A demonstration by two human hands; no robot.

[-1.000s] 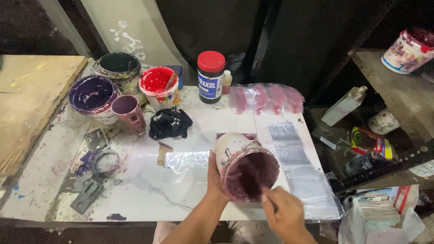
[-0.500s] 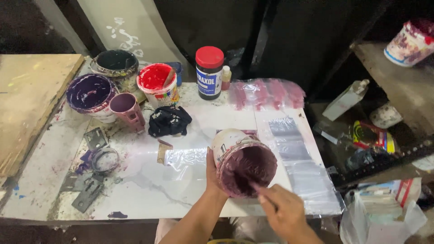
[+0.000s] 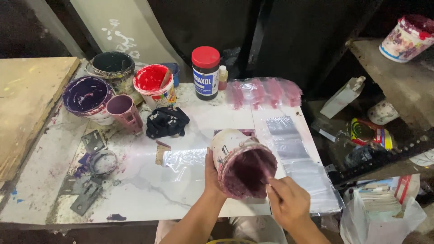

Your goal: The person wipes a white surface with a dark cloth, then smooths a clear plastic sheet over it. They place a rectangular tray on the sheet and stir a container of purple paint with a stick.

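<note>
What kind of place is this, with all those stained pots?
Probably a small paint or ink workshop, maybe for printing. Open tubs of purple and red paint stand on a splattered worktable, and the left hand tilts a purple-stained tub.

**A:** what's your bench look like?

**B:** my white marble-look table point(image 3: 149, 190), stained purple all over. At the back I've got a dark tub point(image 3: 112, 65), a purple tub point(image 3: 86, 97), a red paint tub point(image 3: 153, 83) and a red-capped jar point(image 3: 205, 72). A mauve cup point(image 3: 124, 110) sits just beside the purple tub, with a black rag point(image 3: 166, 122) near it.

**A:** and the rest?

**B:** metal plates point(image 3: 88, 196) and a ring point(image 3: 103, 161) on my left, clear plastic sheets point(image 3: 298, 158) on the right, pink-smeared bags point(image 3: 264, 90) behind them.
</note>
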